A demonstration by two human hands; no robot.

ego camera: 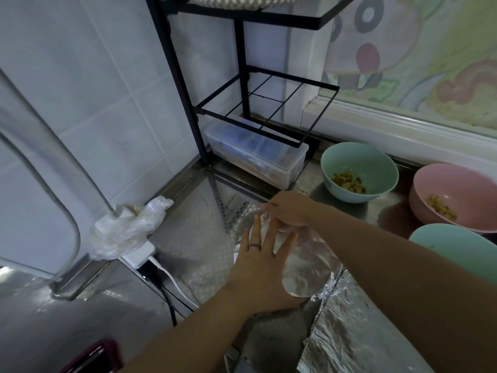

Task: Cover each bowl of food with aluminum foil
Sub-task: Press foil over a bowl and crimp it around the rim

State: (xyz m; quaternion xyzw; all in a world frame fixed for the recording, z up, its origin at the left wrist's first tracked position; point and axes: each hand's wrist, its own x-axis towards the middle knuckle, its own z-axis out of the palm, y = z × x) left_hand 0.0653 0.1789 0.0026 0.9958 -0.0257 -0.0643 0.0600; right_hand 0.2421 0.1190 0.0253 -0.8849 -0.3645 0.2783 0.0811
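The left hand (262, 267) lies spread flat on the foil (306, 273). The right hand (290, 211) pinches the foil's far edge. A green bowl (347, 193) and a pink bowl (419, 208) hold food.

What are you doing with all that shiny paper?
A person is covering food bowls. The left hand presses flat on a round bowl wrapped in silver aluminium foil, and the right hand is at its far edge. A light green bowl and a pink bowl, each holding a little food, are not covered yet. A loose crinkled foil sheet lies nearby.
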